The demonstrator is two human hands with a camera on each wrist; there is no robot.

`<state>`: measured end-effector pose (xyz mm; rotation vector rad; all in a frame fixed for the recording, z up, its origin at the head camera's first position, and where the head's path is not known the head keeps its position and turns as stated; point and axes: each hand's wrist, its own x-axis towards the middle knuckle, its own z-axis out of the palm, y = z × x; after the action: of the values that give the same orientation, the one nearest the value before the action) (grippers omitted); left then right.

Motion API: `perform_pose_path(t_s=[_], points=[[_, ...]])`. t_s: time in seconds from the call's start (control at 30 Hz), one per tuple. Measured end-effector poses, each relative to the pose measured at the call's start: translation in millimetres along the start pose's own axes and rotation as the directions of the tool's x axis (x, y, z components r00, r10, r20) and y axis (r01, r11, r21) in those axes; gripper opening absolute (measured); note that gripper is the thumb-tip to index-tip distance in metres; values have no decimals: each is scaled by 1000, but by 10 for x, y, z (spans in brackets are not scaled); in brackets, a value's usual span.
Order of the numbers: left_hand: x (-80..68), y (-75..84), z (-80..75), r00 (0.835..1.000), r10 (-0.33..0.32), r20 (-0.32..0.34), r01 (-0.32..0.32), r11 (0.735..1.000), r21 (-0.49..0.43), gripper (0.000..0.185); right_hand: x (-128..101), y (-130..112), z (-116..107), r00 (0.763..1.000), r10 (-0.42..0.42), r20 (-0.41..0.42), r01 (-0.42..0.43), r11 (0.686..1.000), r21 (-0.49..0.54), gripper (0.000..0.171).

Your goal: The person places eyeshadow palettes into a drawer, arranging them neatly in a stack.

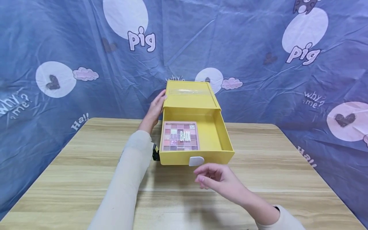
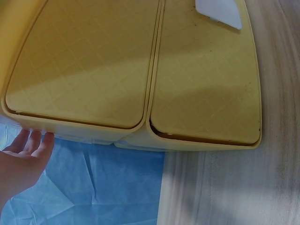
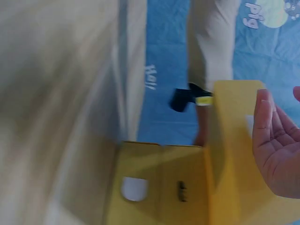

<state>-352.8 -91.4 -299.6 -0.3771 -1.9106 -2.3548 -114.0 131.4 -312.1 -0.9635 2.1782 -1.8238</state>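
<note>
A yellow storage box stands on the table with its top drawer pulled out. Inside the drawer's left part lies a pink eyeshadow palette with lettering on its cover. My left hand rests against the box's left side; in the left wrist view its fingers lie nearly straight along the casing's edge. In front of the drawer, close to its white pull tab, hovers my right hand, holding nothing, its fingers loosely bent. The right wrist view has that hand beside the extended drawer.
Two lower drawer fronts are closed below the extended one; a white tab is on one, a dark mark on the other. The wooden table meets a blue printed cloth behind. A black wrist device sits beside the drawer.
</note>
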Motion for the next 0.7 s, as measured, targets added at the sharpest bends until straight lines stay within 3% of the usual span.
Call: perform_pose_path(t_s=[0.17,0.33,0.53,0.57,0.6,0.7], points=[[9,-11,-8,1000,6,3,-6,1000,-8,47,12,159,79,984,170,-44,-169,985,43,29],[16,-21,-3,1000,9,7,-9,1000,-15,48,65,250,120,961,241,-136,-233,970,73,33],[17,-19,-1,1000,5,-1,-5,1000,-16,48,119,299,170,945,237,-228,-204,966,160,31],[17,-19,-1,1000,4,-2,-4,1000,-17,48,128,304,180,943,228,-241,-188,966,180,31],[18,-19,1,1000,3,-2,-3,1000,-17,47,140,457,167,953,179,-245,-131,971,200,29],[15,-19,1,1000,-1,-4,1,1000,-14,48,165,476,199,944,165,-286,-92,963,253,30]])
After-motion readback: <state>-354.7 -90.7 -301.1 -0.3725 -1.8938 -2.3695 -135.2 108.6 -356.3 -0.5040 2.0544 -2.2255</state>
